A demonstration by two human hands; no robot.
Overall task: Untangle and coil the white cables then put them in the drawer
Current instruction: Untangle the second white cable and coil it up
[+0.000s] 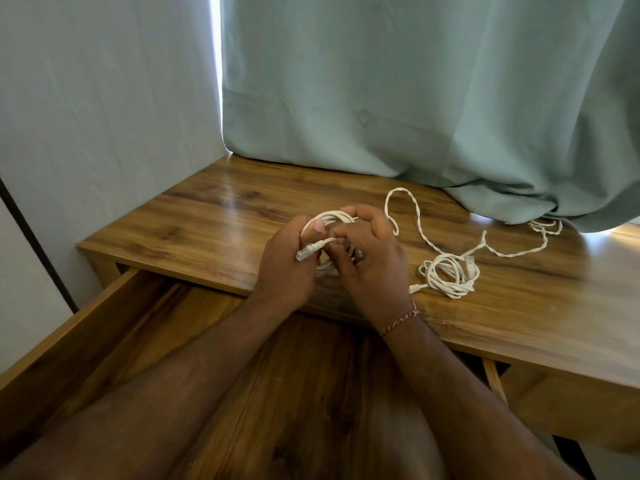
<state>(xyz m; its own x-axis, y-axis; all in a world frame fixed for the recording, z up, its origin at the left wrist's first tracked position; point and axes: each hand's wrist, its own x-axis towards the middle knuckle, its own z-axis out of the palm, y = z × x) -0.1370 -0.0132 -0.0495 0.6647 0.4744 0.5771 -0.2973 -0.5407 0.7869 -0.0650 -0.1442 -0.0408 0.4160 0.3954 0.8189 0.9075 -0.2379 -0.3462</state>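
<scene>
Both hands hold one coiled white cable (329,216) just above the desk's front edge. My left hand (282,268) grips the coil's left side, and a clear plug end (306,252) sticks out past its thumb. My right hand (372,265) closes on the coil's right side, hiding most of the loops. A second white cable (446,275) lies loosely bundled on the desk to the right. A twisted white cord (420,223) trails from there toward the curtain. The wooden drawer (114,317) stands pulled out below my forearms.
The wooden desk (214,209) meets a white wall on the left. A green curtain (415,98) hangs behind and drapes onto the desk's back right corner, covering the far end of the twisted cord. A second drawer front (568,403) is shut at lower right.
</scene>
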